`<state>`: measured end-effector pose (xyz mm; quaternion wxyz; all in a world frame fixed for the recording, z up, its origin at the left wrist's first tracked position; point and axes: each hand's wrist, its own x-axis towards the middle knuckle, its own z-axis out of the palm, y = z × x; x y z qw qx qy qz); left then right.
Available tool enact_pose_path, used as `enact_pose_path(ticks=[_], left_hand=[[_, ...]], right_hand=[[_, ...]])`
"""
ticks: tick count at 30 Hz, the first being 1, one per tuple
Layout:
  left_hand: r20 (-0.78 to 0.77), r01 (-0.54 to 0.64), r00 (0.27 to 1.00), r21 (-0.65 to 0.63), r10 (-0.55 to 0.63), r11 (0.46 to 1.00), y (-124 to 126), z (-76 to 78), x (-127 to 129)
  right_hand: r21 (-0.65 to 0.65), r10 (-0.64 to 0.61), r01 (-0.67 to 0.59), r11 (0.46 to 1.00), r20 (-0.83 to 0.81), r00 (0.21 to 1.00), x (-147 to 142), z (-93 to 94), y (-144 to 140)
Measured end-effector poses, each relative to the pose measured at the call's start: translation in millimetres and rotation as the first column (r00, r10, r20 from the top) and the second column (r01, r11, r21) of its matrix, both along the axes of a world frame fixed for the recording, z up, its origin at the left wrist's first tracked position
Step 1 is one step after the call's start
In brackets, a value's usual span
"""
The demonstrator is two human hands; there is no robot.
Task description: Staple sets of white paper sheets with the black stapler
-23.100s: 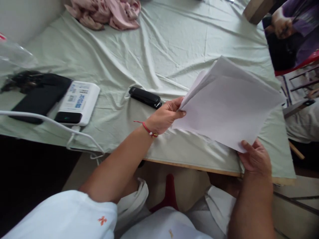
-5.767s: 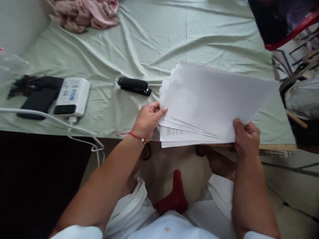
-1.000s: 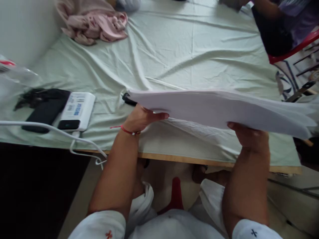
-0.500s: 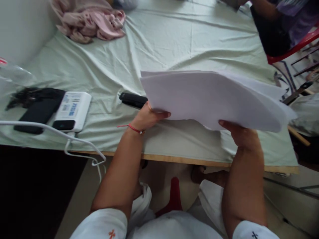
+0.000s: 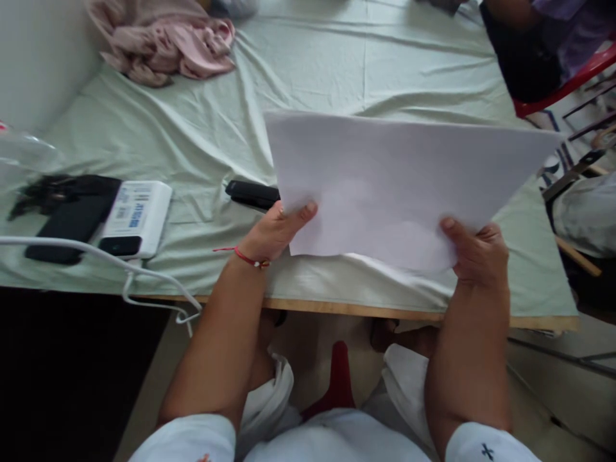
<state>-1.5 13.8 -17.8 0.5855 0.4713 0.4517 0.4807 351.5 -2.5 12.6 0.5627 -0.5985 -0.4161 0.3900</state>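
Left hand (image 5: 272, 232) and right hand (image 5: 476, 253) each grip a lower corner of the papers (image 5: 394, 183), held above the desk (image 5: 192, 135). Stapler (image 5: 251, 194): just left of papers.

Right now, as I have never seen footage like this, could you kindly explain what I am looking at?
There is no machine: a person wears a camera on the head, looking down at their own two bare hands. The left hand and right hand each grip a lower corner of a stack of white paper above a table draped in a pale green sheet. On the sheet lie a black stapler, a white power bank, a black phone and pink cloth.
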Motion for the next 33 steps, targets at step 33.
enact_pose_path(ticks=[33], left_hand=[[0.148, -0.017, 0.987, -0.262, 0.057, 0.965, 5.0, 28.9, 9.5]], right_hand=[[-0.09, 0.047, -0.04, 0.995, 0.081, 0.996, 5.4, -1.7, 3.5]])
